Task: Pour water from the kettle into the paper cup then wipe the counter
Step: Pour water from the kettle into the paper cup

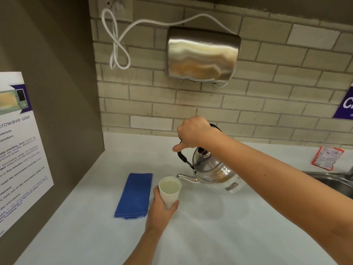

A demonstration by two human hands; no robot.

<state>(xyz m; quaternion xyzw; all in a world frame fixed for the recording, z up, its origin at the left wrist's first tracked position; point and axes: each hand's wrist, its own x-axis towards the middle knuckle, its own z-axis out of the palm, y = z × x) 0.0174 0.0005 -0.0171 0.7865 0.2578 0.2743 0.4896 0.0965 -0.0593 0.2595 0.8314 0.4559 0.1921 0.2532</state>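
Observation:
A shiny steel kettle (214, 172) hangs tilted above the white counter (210, 236), its spout pointing left over the cup's rim. My right hand (193, 132) grips its black handle from above. A thin stream of water runs from the spout into the white paper cup (170, 190), which holds water. My left hand (162, 209) is wrapped around the cup's lower part. A folded blue cloth (134, 195) lies flat on the counter just left of the cup.
A steel hand dryer (202, 54) with a looped white cord (118, 44) hangs on the tiled back wall. A sink's rim (332, 180) shows at the right edge, with an orange packet (327, 157) behind it. A notice sheet (17, 146) covers the left side panel.

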